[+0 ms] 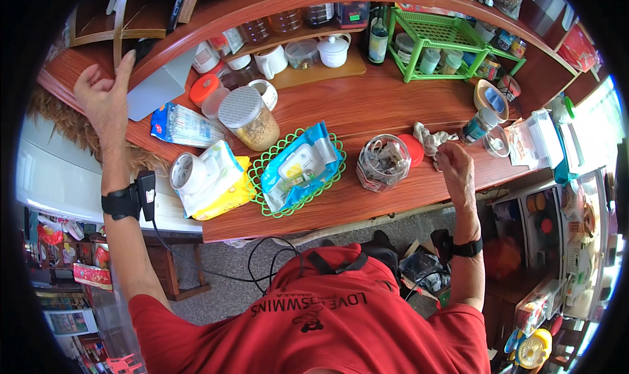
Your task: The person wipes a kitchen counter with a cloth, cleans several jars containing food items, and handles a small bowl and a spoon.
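Observation:
My left hand [103, 94] is raised at the left by the shelf edge, its thumb tip close to a small black object [143, 49]; whether they touch I cannot tell. Over the right part of the wooden desk, my right hand [456, 165] has curled fingers at a crumpled pale cloth [428, 137]; a grip on it is not plain. Left of that hand stands an uncapped clear plastic jar [384, 163] with crumpled bits inside, a red lid [411, 150] lying beside it. A green lattice basket [339, 150] holds a blue pack of wipes [300, 165].
Left of the basket are a yellow-and-white package [221, 197], a tape roll [187, 171], a cotton swab pack [184, 126] and a lidded jar of grains [249, 119]. A green plastic rack [417, 45] stands at the back. A glass jar [477, 126] and bowls stand at right.

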The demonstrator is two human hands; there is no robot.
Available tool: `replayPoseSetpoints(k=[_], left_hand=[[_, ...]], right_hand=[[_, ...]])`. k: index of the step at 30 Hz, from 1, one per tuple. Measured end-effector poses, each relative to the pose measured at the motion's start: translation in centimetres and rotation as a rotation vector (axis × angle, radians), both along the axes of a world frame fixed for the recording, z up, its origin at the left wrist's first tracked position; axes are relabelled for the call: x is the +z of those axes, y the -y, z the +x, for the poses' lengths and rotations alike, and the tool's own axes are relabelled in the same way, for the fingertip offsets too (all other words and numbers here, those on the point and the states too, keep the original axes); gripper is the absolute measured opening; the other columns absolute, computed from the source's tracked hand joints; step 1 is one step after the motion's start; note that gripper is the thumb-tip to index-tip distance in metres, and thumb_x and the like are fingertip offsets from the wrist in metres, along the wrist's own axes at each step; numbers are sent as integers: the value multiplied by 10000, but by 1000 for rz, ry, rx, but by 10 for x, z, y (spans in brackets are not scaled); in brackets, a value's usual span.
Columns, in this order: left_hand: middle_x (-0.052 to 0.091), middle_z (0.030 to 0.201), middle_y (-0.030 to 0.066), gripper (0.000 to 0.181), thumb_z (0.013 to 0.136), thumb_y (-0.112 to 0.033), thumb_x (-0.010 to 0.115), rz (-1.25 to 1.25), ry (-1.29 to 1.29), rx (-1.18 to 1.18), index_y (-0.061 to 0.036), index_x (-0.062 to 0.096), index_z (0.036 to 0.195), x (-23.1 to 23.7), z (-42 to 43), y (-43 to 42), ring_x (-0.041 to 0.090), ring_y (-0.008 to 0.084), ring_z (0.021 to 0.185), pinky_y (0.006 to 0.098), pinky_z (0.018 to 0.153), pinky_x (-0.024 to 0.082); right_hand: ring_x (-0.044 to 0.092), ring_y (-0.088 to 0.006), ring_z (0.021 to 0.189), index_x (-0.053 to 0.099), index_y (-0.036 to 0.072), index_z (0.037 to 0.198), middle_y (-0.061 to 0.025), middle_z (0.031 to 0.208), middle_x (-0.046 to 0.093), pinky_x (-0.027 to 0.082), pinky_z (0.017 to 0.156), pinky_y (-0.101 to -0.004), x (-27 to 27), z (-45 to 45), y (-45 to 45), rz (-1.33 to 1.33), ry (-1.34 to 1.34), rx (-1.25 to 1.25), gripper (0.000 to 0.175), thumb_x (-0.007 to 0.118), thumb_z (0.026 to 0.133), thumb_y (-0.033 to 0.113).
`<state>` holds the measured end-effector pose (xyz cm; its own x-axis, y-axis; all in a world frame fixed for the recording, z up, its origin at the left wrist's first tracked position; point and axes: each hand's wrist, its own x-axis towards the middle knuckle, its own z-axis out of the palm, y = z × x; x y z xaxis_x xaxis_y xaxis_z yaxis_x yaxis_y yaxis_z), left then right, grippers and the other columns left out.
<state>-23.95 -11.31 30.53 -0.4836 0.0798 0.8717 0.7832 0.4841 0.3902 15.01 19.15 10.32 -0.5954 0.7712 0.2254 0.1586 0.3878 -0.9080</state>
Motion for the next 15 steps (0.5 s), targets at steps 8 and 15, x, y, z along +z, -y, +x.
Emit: replayPoseSetpoints(k=[8,15], left_hand=[[530,813,87,322,777,-76,627,110,107,-321,15,429,1015,-41,65,5,513,112,753,194,653,407],[511,867,27,181,727,-5,630,-393,575,-720,-9,520,870,-116,136,-31,471,62,694,182,578,372]], right_hand=[[419,-321,1030,480,62,1096,-125,1116,479,384,830,-404,-30,-19,-38,685,520,208,549,690,600,163],[394,-280,1080,427,127,1201,-94,1115,487,347,837,-451,-59,-52,-65,975,741,511,764,725,549,392]])
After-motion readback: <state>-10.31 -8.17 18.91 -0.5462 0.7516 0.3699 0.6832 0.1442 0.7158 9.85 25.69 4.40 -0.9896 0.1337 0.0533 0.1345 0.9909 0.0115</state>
